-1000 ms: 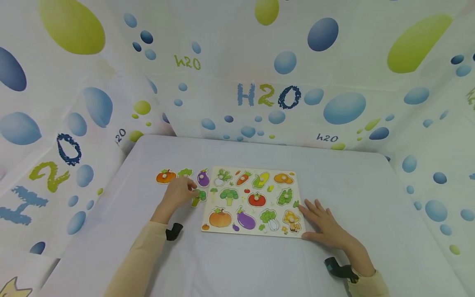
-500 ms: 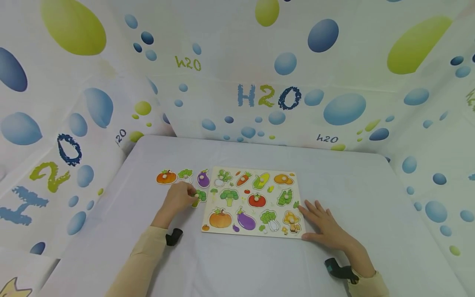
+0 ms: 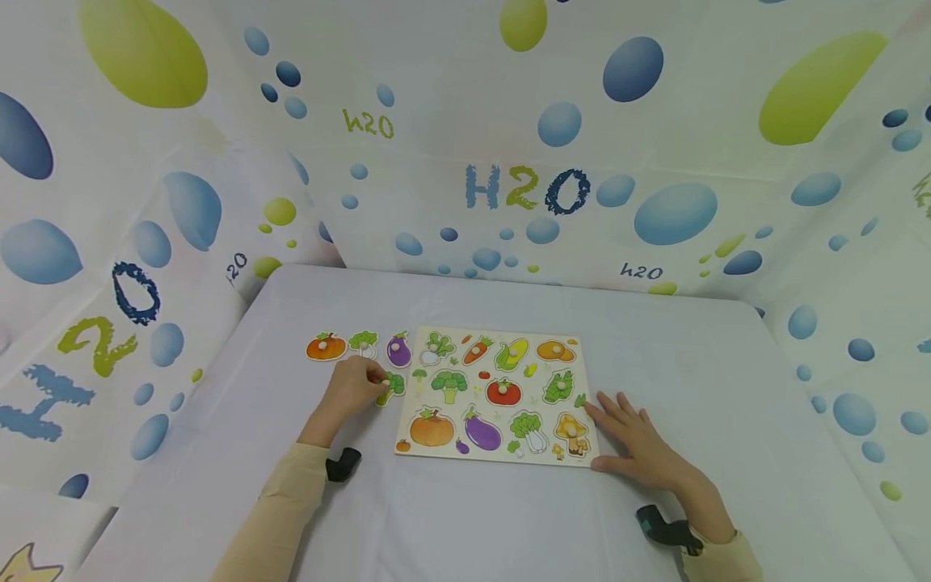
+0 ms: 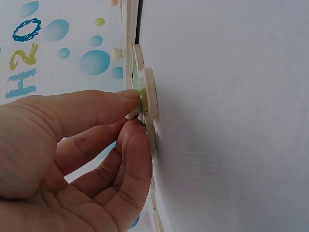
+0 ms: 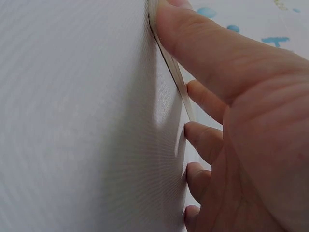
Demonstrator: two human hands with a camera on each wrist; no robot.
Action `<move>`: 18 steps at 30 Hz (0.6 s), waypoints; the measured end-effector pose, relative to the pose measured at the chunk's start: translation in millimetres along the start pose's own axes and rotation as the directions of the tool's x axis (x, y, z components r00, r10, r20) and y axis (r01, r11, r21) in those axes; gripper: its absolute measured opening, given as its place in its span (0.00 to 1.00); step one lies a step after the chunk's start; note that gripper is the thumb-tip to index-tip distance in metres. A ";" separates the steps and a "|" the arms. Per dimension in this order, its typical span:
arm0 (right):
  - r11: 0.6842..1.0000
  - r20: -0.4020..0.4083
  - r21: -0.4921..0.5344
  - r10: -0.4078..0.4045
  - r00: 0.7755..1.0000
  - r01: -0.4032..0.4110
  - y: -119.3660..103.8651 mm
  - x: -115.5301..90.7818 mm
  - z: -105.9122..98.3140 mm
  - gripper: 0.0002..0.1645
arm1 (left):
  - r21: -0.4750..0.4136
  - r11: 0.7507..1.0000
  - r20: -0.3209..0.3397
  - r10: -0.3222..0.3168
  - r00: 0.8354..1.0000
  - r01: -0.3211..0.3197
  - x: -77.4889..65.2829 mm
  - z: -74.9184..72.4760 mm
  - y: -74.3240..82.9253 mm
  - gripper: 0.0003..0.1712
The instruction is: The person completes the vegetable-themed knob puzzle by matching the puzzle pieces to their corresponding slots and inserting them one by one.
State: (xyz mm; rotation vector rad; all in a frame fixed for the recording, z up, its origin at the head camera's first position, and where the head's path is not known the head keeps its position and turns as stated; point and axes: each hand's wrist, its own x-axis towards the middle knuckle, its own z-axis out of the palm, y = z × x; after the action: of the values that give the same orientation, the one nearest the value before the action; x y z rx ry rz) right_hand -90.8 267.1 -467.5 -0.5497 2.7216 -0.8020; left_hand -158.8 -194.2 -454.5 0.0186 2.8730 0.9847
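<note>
My left hand [image 3: 351,390] pinches the small knob of a broccoli puzzle piece [image 3: 393,385] just left of the puzzle board [image 3: 502,462]. In the left wrist view, thumb and fingertips close on that knob, and the broccoli piece [image 4: 151,92] shows edge-on near the white cloth. My right hand [image 3: 640,444] lies with spread fingers at the board's right edge. Seen from the right wrist, its thumb touches the board's edge [image 5: 171,67] and other fingertips meet the cloth. The board has a printed broccoli [image 3: 449,385] with no knob on it.
Left of the board lie a pumpkin piece [image 3: 326,347], a leafy green vegetable piece [image 3: 363,343] and an eggplant piece [image 3: 398,351]. Several knobbed pieces sit in the board, among them a tomato [image 3: 504,393]. A patterned curtain [image 3: 436,137] rises behind the white-covered table [image 3: 494,525].
My left hand has shifted slightly down the view and its fingers have drawn in on the broccoli piece's knob, uncovering more of the leafy green piece. The right hand stays put.
</note>
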 end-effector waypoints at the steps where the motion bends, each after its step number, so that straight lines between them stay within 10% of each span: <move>1: 1.000 0.000 0.000 0.001 1.000 -0.001 -0.2 -0.1 -0.2 0.52 | -0.005 1.000 0.000 -0.001 1.000 0.001 0.3 0.2 -0.2 0.05; 18: 1.000 0.004 0.008 0.006 1.000 -0.006 -0.2 -0.2 -0.7 0.52 | -0.027 1.000 -0.001 0.010 1.000 -0.010 0.0 -3.0 -3.3 0.04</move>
State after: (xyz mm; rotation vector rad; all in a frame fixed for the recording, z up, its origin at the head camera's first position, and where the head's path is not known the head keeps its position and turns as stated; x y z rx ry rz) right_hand -90.8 267.3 -466.8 -0.5403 2.7139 -0.8093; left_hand -159.1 -198.6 -454.1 0.0309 2.8623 1.0259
